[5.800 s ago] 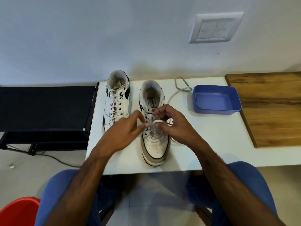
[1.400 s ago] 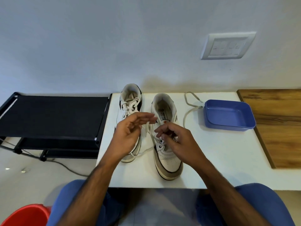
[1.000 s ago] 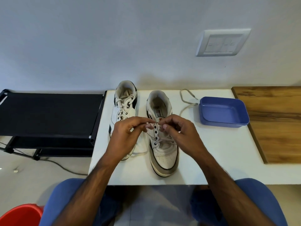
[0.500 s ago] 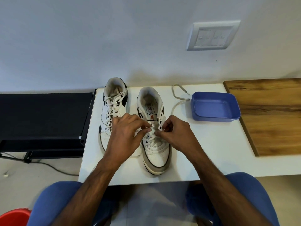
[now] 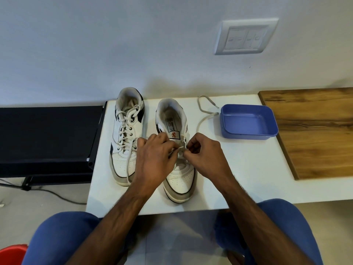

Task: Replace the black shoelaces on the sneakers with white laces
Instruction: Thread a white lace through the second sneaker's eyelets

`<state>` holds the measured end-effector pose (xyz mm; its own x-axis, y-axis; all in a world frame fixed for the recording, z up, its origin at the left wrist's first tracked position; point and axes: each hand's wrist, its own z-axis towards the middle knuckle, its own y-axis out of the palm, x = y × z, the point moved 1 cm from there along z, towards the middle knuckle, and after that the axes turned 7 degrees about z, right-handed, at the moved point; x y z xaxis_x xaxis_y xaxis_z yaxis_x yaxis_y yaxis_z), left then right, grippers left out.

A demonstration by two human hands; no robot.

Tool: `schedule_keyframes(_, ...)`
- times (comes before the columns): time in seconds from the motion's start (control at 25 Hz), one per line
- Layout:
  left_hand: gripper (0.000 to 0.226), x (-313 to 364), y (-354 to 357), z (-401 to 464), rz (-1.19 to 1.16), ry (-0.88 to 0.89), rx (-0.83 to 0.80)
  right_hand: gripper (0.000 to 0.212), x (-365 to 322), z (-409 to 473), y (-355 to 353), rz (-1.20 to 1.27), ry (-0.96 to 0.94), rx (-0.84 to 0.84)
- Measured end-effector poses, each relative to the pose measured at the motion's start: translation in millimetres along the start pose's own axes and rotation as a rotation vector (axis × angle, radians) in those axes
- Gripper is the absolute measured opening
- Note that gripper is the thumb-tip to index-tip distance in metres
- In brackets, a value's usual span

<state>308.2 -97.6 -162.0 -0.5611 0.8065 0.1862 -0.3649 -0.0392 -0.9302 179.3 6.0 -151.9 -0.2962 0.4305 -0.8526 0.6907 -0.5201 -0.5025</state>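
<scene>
1. While both hands were hunched over the right shoe (image 5: 178, 169), the left hand (image 5: 152, 159) and right hand (image 5: 204, 155) each pinched the white lace (image 5: 179, 148) with curled fingers, meeting mid-tongue.
2. That lace ran crosswise between the fingertips, across the shoe's long axis, which pointed away from the person. Both hands were about equally near; my guess is the next eyelet sat just beyond.
3. Lace looked like soft flat cotton; shoe was smooth white leather with a perforated toe and grey rubber sole.
4. Left shoe (image 5: 127, 134) stood just beside, already laced white.
5. Further back, the lace's loose tail (image 5: 205, 109) curled toward a glossy blue plastic tray (image 5: 248, 134).
</scene>
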Motion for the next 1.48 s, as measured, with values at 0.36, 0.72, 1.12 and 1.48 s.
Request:
schedule_keyframes(0.36, 0.011, -0.3, 6.4, 2.2, -0.013, 0.03, 0.009, 0.013, 0.8, -0.8, -1.4, -0.015, -0.043, -0.016)
schedule_keyframes(0.72, 0.01, -2.8, 5.6, 1.1, 0.03, 0.106, 0.09, 0.005, 6.8, 4.7, -12.0, -0.048, -0.069, -0.114)
schedule_keyframes(1.12, 0.015, -7.1, 10.7, 4.5, -0.07, 0.135, 0.072, 0.023, -2.3, -2.1, -1.2, -0.154, 0.024, 0.025)
schedule_keyframes(1.48, 0.017, -10.0, 8.6, 2.4, -0.074, 0.178, 0.099, 0.018, -8.1, -9.6, 3.9, -0.235, 0.012, 0.043)
